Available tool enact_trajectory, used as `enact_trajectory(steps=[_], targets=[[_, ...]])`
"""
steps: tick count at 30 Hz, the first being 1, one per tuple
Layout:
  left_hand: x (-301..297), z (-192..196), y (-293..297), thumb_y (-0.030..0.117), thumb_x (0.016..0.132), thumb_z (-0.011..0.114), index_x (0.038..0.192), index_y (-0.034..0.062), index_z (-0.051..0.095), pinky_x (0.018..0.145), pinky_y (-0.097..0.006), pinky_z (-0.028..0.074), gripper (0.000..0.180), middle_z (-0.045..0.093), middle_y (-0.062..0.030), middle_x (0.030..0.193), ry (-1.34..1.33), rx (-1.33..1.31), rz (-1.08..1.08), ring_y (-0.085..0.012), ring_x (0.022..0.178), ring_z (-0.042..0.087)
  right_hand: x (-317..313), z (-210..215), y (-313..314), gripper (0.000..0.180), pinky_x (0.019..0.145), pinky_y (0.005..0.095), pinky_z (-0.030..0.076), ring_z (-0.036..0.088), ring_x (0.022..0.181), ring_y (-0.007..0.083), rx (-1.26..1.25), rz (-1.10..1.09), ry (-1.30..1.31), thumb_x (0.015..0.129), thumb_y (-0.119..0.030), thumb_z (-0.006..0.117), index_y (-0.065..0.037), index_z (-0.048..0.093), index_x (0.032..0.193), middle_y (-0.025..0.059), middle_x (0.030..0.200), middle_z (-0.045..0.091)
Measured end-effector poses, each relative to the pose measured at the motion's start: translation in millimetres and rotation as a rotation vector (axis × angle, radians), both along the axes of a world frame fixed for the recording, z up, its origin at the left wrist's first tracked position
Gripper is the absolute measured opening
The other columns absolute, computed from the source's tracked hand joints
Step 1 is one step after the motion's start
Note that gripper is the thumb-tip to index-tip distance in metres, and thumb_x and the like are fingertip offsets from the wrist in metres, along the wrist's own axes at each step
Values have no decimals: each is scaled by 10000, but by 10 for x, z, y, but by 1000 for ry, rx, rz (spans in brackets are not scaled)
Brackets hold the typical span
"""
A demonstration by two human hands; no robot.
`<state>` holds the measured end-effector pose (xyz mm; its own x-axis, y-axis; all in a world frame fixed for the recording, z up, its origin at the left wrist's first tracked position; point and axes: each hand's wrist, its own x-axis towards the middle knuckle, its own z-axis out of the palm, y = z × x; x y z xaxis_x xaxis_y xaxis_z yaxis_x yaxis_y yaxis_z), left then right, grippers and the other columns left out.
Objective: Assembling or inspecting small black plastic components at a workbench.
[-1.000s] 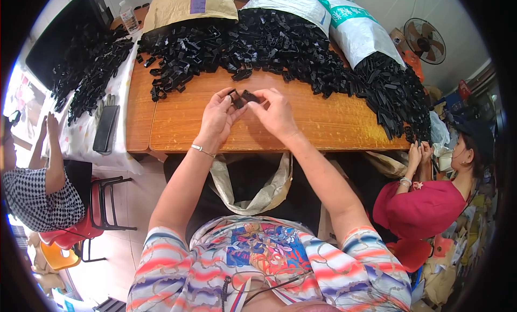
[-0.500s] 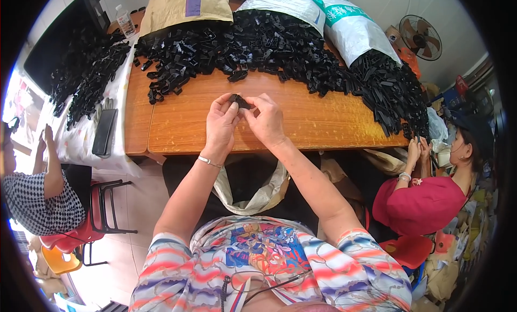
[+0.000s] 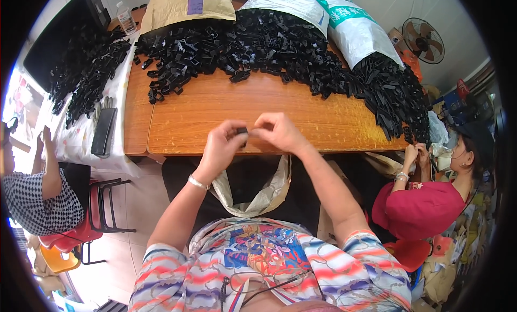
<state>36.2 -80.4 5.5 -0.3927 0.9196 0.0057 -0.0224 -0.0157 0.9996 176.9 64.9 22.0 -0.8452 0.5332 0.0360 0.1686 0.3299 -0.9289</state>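
Left hand [image 3: 222,148] and right hand [image 3: 278,131] meet above the near edge of the wooden table [image 3: 215,113], fingers of both pinched shut on one small black part [image 3: 242,132] held between them; an open sack [image 3: 258,196] hangs below the hands at the table edge. A long heap of black parts [image 3: 280,53] lies along the far side of the table, well apart from the hands; a phone [image 3: 103,131] lies on the cloth to the left; a person in red [image 3: 425,207] sits at the right.

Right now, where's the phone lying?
In the head view, the dark phone lies far left on the white-covered table, beside a grey glove, left of the wooden table.
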Motion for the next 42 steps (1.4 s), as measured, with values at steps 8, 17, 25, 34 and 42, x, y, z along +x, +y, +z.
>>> enact_trajectory(steps=[8, 17, 25, 34, 42], targets=[[-468, 3, 516, 86, 868, 687, 1138, -9, 626, 695, -289, 539, 293, 677, -133, 1043, 506, 118, 288, -177, 810, 667, -743, -106, 733, 165, 715, 404, 534, 663, 839, 294, 804, -280, -29, 817, -86, 665, -66, 695, 979, 121, 949, 648], [-874, -252, 1388, 69, 790, 688, 1073, 67, 643, 850, -396, 501, 287, 651, -127, 1042, 985, 53, 349, -339, 998, 603, -1222, -247, 962, 225, 773, 454, 519, 634, 921, 359, 849, -255, -275, 759, -202, 759, -68, 661, 912, 156, 1011, 617], [-846, -238, 1239, 58, 789, 686, 1003, 71, 654, 823, -400, 493, 217, 634, -126, 944, 949, 107, 233, -324, 933, 592, -822, -125, 839, 341, 816, 431, 514, 644, 963, 358, 617, -199, -232, 723, -187, 818, -24, 669, 983, 197, 990, 681], [-771, -121, 1354, 61, 841, 595, 1028, 59, 570, 864, -369, 493, 188, 576, -139, 1052, 1361, 103, 193, -312, 1023, 546, -482, -49, 608, 267, 763, 397, 516, 666, 833, 326, 547, -193, -155, 769, -197, 770, -2, 686, 932, 175, 887, 695], [-761, -12, 1286, 34, 827, 616, 993, 21, 609, 843, -330, 516, 167, 619, -128, 1017, 1440, 84, 52, -286, 980, 588, -301, -98, 577, 240, 773, 395, 527, 674, 853, 331, 441, -238, -67, 765, -106, 741, 14, 681, 965, 198, 936, 692]])
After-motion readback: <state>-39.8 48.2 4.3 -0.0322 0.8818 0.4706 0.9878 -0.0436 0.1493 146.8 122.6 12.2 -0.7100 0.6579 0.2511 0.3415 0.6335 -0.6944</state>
